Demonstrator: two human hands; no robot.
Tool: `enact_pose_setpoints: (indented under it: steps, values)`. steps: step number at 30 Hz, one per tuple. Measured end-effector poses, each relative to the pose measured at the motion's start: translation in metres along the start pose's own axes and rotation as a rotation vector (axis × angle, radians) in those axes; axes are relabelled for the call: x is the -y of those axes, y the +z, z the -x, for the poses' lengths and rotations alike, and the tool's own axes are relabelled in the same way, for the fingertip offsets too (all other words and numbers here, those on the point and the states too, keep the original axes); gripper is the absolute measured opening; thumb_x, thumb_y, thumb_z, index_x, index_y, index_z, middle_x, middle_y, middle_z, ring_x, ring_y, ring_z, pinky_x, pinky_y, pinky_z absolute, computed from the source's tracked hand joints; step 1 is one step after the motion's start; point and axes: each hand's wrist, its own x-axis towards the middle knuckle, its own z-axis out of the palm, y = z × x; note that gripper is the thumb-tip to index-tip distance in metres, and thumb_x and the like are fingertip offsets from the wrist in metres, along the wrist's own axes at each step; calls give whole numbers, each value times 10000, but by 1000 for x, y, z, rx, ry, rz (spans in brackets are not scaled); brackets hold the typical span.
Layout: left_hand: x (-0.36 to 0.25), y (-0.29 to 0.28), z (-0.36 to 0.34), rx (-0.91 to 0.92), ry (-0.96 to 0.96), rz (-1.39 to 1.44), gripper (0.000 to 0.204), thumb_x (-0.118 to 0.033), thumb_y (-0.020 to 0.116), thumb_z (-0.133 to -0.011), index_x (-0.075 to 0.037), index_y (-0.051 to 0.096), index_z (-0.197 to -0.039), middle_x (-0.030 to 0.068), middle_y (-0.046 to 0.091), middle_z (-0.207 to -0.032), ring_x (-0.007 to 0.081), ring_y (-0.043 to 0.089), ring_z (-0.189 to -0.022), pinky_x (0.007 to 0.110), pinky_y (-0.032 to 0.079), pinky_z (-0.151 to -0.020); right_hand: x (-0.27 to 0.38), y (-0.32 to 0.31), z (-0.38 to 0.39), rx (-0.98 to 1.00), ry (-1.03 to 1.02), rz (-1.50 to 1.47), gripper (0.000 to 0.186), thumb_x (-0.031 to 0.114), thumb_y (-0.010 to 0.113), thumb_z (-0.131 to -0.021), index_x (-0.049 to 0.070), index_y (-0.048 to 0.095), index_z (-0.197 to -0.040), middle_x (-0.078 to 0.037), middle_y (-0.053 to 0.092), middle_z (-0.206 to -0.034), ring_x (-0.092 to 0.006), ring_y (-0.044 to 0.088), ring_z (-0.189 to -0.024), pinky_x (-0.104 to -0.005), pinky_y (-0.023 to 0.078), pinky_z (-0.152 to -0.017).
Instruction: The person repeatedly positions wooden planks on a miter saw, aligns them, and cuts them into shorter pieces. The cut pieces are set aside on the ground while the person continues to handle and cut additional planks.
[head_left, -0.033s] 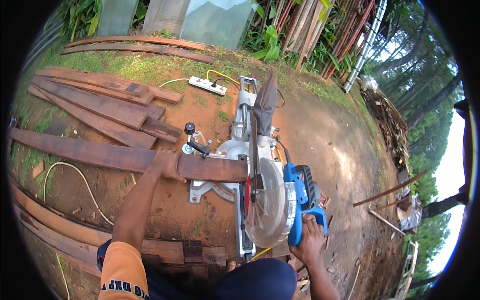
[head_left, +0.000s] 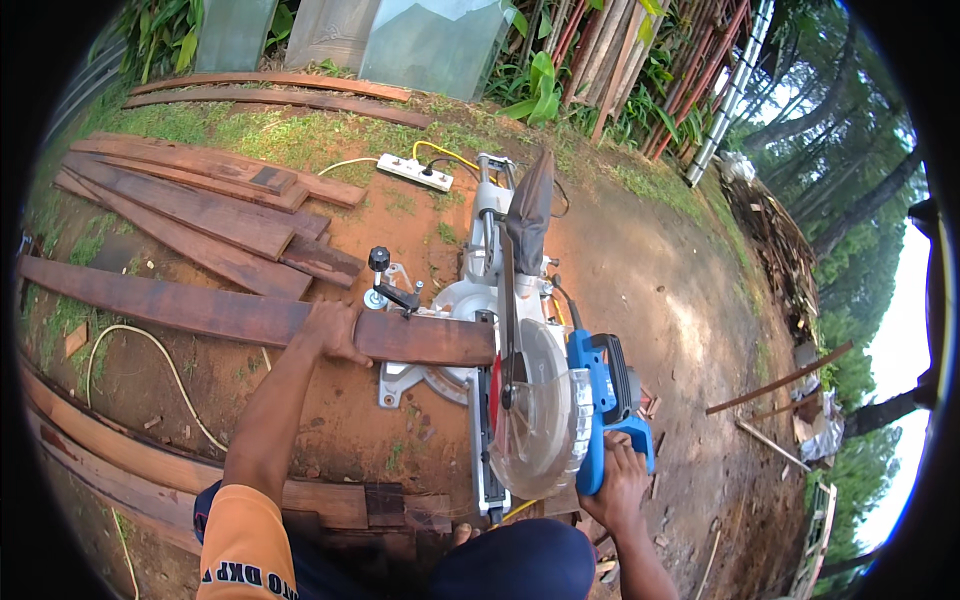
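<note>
A long dark wooden plank (head_left: 180, 304) lies across the base of a sliding mitre saw (head_left: 545, 410), its right end at the blade. My left hand (head_left: 338, 330) is wrapped over the plank, left of the saw, pressing on it. My right hand (head_left: 618, 478) grips the blue saw handle (head_left: 645, 445) at the near right. A clear guard covers the blade, and part of the red blade shows beside the plank's end. The saw's clamp with a black knob (head_left: 379, 258) stands just behind the plank. A dark dust bag (head_left: 532, 210) hangs at the back of the saw.
Several planks (head_left: 200, 205) lie stacked on the ground at the far left, and more boards (head_left: 110, 420) lie near left. A white power strip (head_left: 415, 172) with a yellow cord sits behind the saw. A pale cable (head_left: 165, 350) loops over the ground. Offcuts (head_left: 340, 503) lie by my feet.
</note>
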Motion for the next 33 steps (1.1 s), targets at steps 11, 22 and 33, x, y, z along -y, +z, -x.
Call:
enact_pose_setpoints:
  steps: [11,22,33]
  values:
    - [-2,-3,1,-37,38,6,1066,-673,946,-462,-18,667,-1255,225,746,-1157,415,719,-1096,533,535,-950,0,-1,11,-6,9,-37,476,152,802,-612,2,684,-1048,-142,713,-1180,-352,631,-976,-476,441,-882]
    - [4,9,-6,-27,41,5,1159,-680,947,-460,-3,607,-1336,245,744,-1146,423,718,-1072,535,512,-928,6,-5,11,68,64,-40,534,134,770,-649,-32,674,-1148,-169,708,-1244,-365,641,-1055,-491,451,-940]
    - [-1,10,-2,-49,21,-18,1196,-701,938,-469,-20,580,-1385,227,652,-1362,394,612,-1301,605,406,-1093,3,2,11,14,44,-35,500,138,775,-640,-21,668,-1103,-158,707,-1210,-350,635,-1020,-470,442,-898]
